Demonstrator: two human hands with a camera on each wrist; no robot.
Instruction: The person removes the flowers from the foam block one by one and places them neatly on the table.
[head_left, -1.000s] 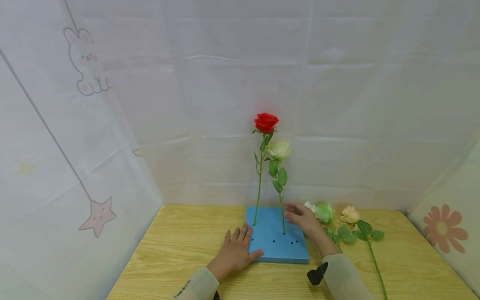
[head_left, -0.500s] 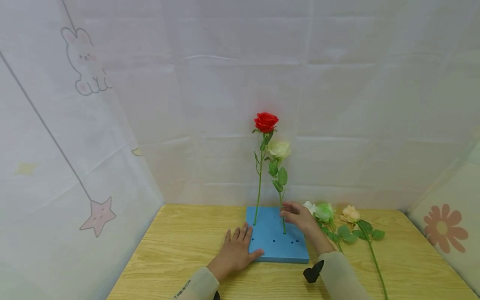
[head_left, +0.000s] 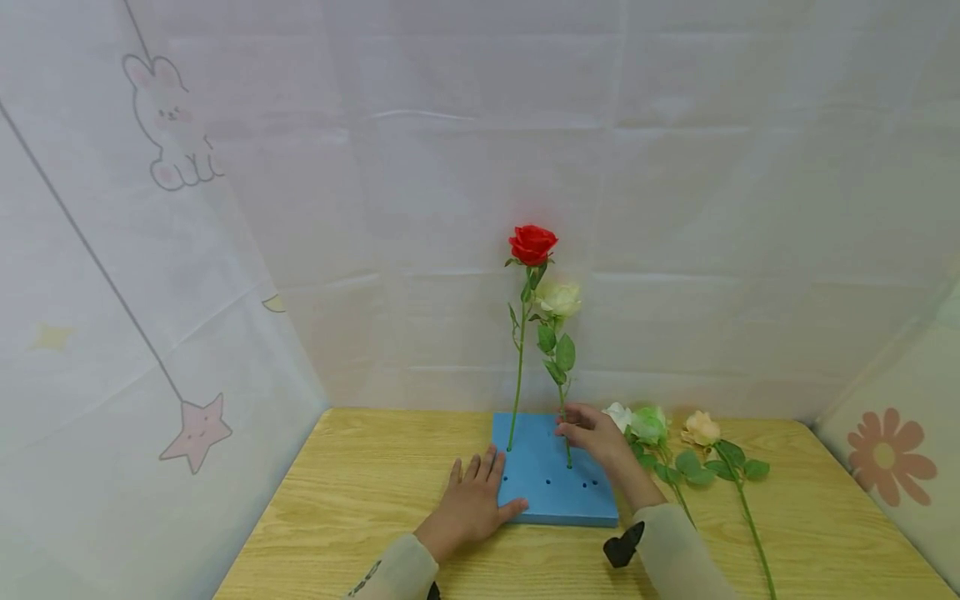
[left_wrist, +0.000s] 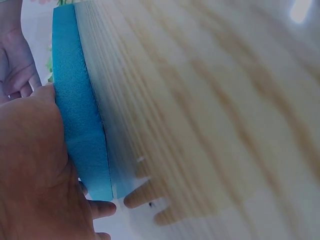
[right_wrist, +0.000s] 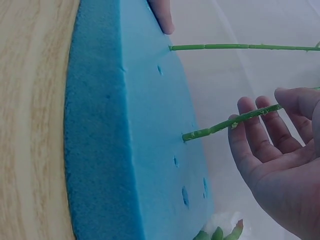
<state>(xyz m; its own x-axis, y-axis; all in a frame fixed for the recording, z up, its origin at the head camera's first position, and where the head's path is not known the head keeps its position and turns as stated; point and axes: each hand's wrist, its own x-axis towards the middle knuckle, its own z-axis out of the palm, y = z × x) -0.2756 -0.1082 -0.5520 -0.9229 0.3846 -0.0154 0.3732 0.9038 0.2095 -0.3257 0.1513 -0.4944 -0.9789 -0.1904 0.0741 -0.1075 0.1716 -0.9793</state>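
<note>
A blue foam block (head_left: 551, 504) with several small holes lies on the table. A red rose (head_left: 532, 246) stands in its back left hole. A cream rose (head_left: 559, 300) stands in a hole further right, its stem (right_wrist: 210, 131) leaning a little. My right hand (head_left: 596, 433) has its thumb and fingers around that stem, a short way above the foam. With fingers spread, my left hand (head_left: 472, 500) rests against the block's left edge, the thumb along its front left corner; in the left wrist view the hand (left_wrist: 35, 165) lies beside the blue side face.
On the wooden table (head_left: 360, 500), to the right of the block, lie a green-and-white rose (head_left: 648, 425), a white bloom (head_left: 619, 415) and a peach rose (head_left: 702, 428) with its long stem toward the front edge. White printed cloth (head_left: 420, 208) hangs behind.
My right hand has moved slightly left, from beside the cream rose's stem to closing its fingers around it. My left hand and both standing roses stay where they were.
</note>
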